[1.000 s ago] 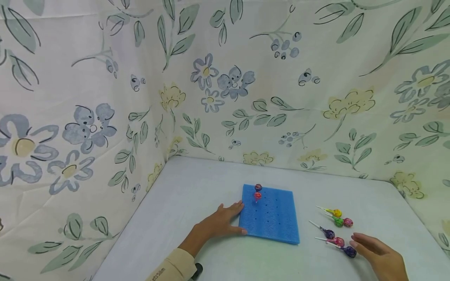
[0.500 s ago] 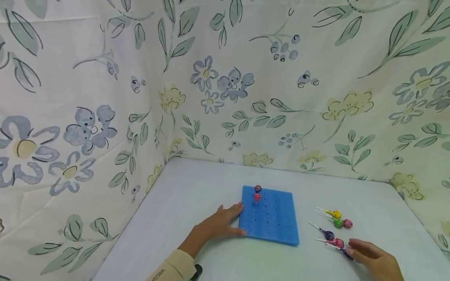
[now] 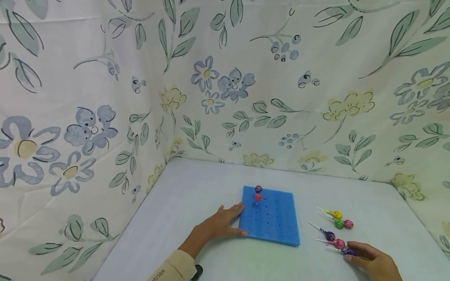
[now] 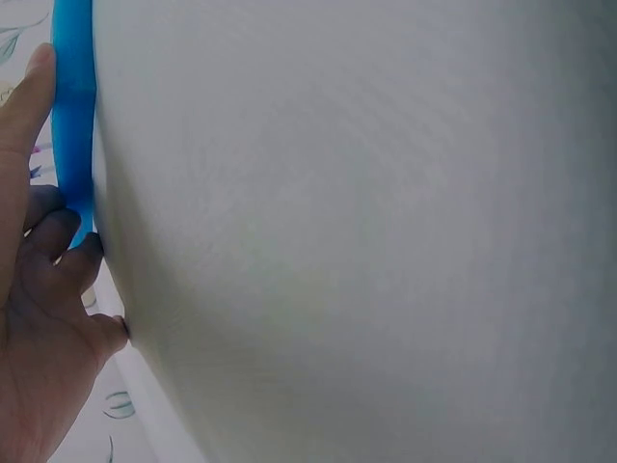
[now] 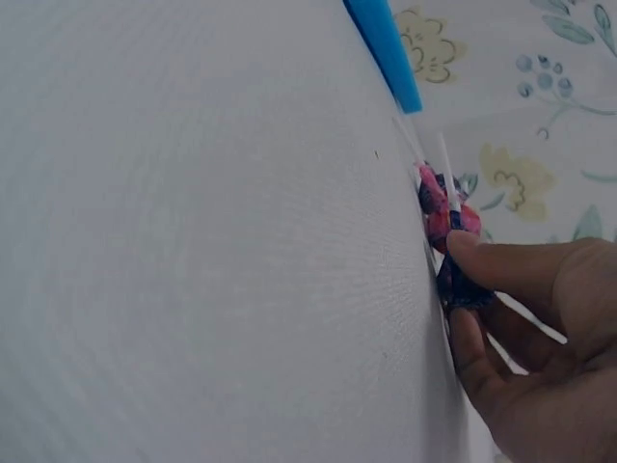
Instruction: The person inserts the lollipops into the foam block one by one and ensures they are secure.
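Observation:
In the head view, a blue foam board (image 3: 277, 210) with rows of small holes lies on the table. A dark lollipop (image 3: 258, 189) and a red lollipop (image 3: 258, 197) stand in its far left part. My left hand (image 3: 218, 224) rests against the board's left edge, fingers spread, thumb at the near corner. At the right, my right hand (image 3: 377, 262) pinches the head of a dark purple lollipop (image 5: 461, 287) between thumb and fingers. Its white stick points away from the hand. Right beside it lies a pink lollipop (image 3: 339, 244).
Farther back on the white table (image 3: 204, 183) lie a dark purple lollipop (image 3: 329, 235), a green one (image 3: 339, 223), a pink-green one (image 3: 348, 224) and a yellow one (image 3: 338, 215). Floral cloth (image 3: 225, 132) hangs behind and at the left.
My right hand has moved slightly left and down to the nearest dark purple lollipop, and its fingers have closed on the head. The left hand and the board have stayed put.

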`<action>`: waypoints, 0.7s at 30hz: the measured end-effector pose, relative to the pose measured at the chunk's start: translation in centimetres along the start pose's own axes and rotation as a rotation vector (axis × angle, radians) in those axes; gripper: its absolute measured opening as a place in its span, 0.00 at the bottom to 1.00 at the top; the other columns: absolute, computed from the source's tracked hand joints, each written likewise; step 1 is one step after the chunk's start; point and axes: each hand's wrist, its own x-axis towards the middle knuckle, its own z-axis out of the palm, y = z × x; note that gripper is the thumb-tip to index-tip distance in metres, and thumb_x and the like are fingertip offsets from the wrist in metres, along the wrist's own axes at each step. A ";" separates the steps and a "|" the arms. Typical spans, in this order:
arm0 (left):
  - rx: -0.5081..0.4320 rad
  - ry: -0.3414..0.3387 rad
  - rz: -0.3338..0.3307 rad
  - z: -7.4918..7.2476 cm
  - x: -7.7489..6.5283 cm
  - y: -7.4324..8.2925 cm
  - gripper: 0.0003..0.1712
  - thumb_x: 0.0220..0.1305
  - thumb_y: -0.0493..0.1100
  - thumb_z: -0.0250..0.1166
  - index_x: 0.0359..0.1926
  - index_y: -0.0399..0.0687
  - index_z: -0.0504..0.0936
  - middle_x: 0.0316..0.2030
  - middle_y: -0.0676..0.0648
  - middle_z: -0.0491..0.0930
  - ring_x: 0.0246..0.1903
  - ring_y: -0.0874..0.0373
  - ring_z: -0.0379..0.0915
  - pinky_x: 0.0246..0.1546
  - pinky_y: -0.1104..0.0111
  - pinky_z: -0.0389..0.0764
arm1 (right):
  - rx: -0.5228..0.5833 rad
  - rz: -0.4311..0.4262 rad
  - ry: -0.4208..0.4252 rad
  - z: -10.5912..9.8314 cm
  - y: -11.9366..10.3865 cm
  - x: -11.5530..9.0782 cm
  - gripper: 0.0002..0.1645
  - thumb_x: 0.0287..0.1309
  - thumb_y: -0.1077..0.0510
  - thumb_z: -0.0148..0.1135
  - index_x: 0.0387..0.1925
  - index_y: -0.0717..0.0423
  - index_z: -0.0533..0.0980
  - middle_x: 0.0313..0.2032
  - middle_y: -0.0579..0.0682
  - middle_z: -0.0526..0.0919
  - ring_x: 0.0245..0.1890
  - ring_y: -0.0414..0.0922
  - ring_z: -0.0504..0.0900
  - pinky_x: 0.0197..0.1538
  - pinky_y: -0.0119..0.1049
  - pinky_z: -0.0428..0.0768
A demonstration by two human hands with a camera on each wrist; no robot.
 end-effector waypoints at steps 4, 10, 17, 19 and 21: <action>0.004 0.001 0.004 -0.1 0.0 0.1 0.58 0.64 0.71 0.70 0.85 0.53 0.56 0.84 0.53 0.52 0.84 0.54 0.47 0.83 0.44 0.43 | -0.029 -0.014 0.028 -0.1 -0.2 -0.1 0.49 0.48 0.32 0.81 0.64 0.59 0.82 0.59 0.64 0.86 0.64 0.70 0.76 0.58 0.63 0.80; 0.004 0.003 0.004 -0.1 -0.1 0.1 0.58 0.64 0.71 0.70 0.85 0.54 0.56 0.84 0.54 0.52 0.84 0.54 0.47 0.83 0.44 0.43 | 0.065 0.046 0.116 -0.4 -1.3 -1.2 0.42 0.54 0.35 0.80 0.62 0.58 0.83 0.49 0.55 0.92 0.42 0.51 0.90 0.37 0.39 0.85; -0.004 -0.003 -0.006 0.0 -0.1 0.1 0.58 0.64 0.72 0.70 0.85 0.55 0.55 0.84 0.55 0.52 0.84 0.54 0.47 0.83 0.44 0.42 | 0.141 0.042 0.254 -0.2 -3.2 -2.3 0.30 0.66 0.44 0.74 0.60 0.60 0.84 0.37 0.39 0.91 0.30 0.36 0.85 0.32 0.29 0.81; -0.005 -0.003 -0.009 0.0 -0.1 0.1 0.58 0.64 0.72 0.70 0.85 0.55 0.55 0.84 0.55 0.52 0.84 0.54 0.47 0.83 0.43 0.42 | 0.166 0.051 0.271 0.0 -3.6 -2.3 0.29 0.68 0.45 0.73 0.61 0.59 0.84 0.37 0.37 0.91 0.30 0.33 0.83 0.32 0.27 0.82; -0.004 -0.002 -0.012 0.0 -0.1 0.0 0.58 0.64 0.72 0.70 0.85 0.56 0.55 0.84 0.55 0.52 0.84 0.54 0.47 0.83 0.43 0.43 | 0.184 0.056 0.276 0.0 -3.9 -2.2 0.32 0.68 0.44 0.72 0.64 0.58 0.82 0.40 0.38 0.91 0.30 0.27 0.81 0.32 0.24 0.81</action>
